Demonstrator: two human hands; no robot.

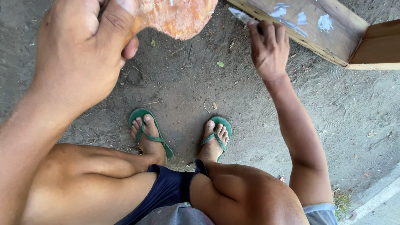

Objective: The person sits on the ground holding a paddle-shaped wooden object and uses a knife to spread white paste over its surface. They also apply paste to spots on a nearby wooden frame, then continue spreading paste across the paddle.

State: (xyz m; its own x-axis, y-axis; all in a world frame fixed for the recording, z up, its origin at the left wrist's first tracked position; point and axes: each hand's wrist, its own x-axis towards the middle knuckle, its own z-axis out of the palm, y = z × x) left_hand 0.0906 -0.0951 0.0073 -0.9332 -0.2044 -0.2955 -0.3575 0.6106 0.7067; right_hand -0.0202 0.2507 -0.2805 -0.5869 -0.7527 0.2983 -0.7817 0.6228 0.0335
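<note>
Left hand [81,50], closest to the lens and filling the 10–11 o'clock part of the view: fingers curled tight, thumb pressed down over the edge of an orange slab [177,16]. The slab is flat, mottled orange and cream with rough patches, and runs out of the fist toward 12 o'clock, where the frame cuts it off. What it is made of cannot be told.

Bare thighs fill the lower frame from 8 to 5 o'clock. The person is seated or squatting, in dark blue shorts [166,189].

Right forearm runs from 4 o'clock up to the right hand [271,48] at 1 o'clock. The fingers are closed around a thin handle. A narrow flat blade [241,16], smeared with white paste, sticks out past the index finger toward 12 o'clock. The blade tip lies just beside the lower edge of a wooden box [329,37]; contact cannot be confirmed.

The wooden box sits at 1–2 o'clock, its bare plank faces meeting at a corner, with several white paste patches [325,23] on the upper face.

The ground [358,121] is packed grey-brown dirt, with faint tread ridges toward 3 o'clock and scattered twigs, leaf bits and small stones. A pale concrete edge [381,198] shows at 4 o'clock.

Both feet are at centre in green flip-flops [143,125], toes toward 12 o'clock.
</note>
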